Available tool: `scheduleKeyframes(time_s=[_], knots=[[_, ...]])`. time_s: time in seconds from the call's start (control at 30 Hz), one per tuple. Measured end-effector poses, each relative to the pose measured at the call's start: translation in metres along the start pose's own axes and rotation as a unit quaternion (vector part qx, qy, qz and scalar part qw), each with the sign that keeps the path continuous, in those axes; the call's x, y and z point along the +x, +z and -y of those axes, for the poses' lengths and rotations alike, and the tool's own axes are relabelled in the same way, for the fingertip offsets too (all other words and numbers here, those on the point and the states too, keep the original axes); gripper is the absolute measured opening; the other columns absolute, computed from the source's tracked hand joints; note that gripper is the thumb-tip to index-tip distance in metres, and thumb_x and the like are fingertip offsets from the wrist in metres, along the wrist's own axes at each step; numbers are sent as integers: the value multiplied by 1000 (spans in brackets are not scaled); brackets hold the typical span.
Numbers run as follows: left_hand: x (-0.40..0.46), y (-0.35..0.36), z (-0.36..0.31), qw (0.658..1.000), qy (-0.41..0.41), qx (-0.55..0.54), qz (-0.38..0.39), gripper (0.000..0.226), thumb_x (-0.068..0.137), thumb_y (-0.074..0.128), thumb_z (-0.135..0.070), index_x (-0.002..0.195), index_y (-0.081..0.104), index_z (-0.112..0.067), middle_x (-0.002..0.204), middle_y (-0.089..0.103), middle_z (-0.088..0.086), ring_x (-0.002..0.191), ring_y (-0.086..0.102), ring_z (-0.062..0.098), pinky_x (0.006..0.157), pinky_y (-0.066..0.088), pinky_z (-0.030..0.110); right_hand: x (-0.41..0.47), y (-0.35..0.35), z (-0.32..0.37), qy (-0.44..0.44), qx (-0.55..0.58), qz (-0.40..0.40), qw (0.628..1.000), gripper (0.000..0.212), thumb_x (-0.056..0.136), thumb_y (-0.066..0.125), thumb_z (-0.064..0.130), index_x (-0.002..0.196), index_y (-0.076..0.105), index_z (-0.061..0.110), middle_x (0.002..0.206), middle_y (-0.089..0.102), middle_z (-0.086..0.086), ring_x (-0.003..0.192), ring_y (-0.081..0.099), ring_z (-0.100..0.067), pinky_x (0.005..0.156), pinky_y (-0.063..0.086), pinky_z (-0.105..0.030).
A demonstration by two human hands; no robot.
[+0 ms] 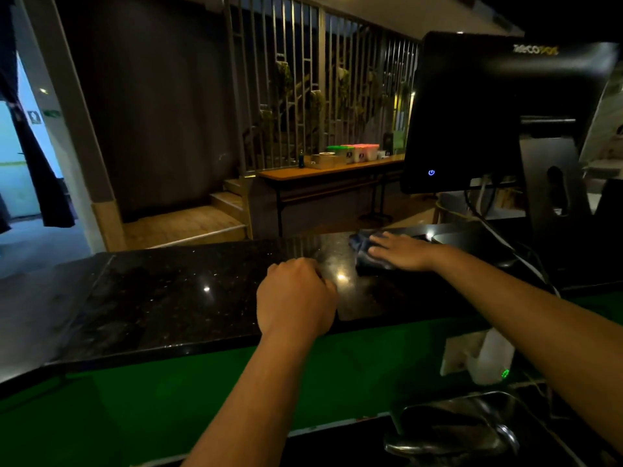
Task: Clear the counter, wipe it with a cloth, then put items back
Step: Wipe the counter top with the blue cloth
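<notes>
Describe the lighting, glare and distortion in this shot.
Head view: dim overall; bright glare spots on the polished counter near the left hand; right hand and cloth slightly soft; wide-angle bending tilts the monitor.

black monitor [478, 109], wooden side table [303, 170], metal faucet [451, 433]

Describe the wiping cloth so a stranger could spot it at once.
Find the black monitor standing at the right end of the dark granite counter. Just left of its base, the right hand presses flat on a crumpled dark blue cloth. It is the only soft, wrinkled thing on that polished stone.
</notes>
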State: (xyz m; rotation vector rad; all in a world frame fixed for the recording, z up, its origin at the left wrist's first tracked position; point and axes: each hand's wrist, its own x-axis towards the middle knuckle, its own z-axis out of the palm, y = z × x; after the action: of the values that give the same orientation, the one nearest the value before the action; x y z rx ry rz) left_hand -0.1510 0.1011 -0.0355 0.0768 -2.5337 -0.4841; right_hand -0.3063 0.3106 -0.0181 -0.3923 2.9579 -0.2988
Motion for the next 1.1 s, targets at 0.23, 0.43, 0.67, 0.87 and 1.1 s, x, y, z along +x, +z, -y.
scheduleKeyframes(time_s=[0.23, 0.43, 0.67, 0.87, 1.1], knots=[[-2, -1, -3, 1000, -18, -1, -13, 29, 86, 53, -33, 105, 73, -23, 101, 71, 1, 97, 62, 24, 76, 52, 35, 84, 5, 35, 19, -69, 8, 997, 69, 94, 12, 66, 155, 21, 35, 167, 7, -6, 151, 10, -35, 119, 12, -59], [-12, -15, -4, 991, -99, -54, -73, 25, 86, 49, -14, 95, 72, -16, 101, 67, 5, 95, 61, 28, 73, 46, 37, -6, 17, 59, -77, -11, 22, 997, 69, 96, 22, 70, 157, 15, 38, 168, 3, 2, 154, 1, -23, 123, 5, -48], [-59, -62, 52, 997, -47, 2, -66, 29, 90, 51, -14, 102, 74, -27, 104, 67, -2, 96, 58, 20, 79, 48, 36, -78, 30, 105, 45, -36, -21, 998, 78, 96, 16, 72, 160, 4, 29, 168, -5, -2, 153, 0, -32, 122, 2, -55], [-82, -110, 117, 994, -58, 89, -26, 25, 91, 55, -44, 101, 73, -30, 101, 67, -3, 97, 60, 21, 79, 52, 37, -92, 32, 99, 38, -38, -36, 998, 75, 95, 20, 71, 159, 10, 33, 168, 1, 1, 153, 9, -31, 121, 10, -54], [-78, -147, 160, 989, -112, 14, 98, 26, 94, 61, -43, 117, 72, -40, 123, 69, -9, 106, 65, 18, 90, 55, 36, -63, 45, 222, 9, -45, -21, 999, 94, 84, 19, 85, 159, 15, 28, 167, 7, -5, 151, 9, -39, 119, 8, -60]])
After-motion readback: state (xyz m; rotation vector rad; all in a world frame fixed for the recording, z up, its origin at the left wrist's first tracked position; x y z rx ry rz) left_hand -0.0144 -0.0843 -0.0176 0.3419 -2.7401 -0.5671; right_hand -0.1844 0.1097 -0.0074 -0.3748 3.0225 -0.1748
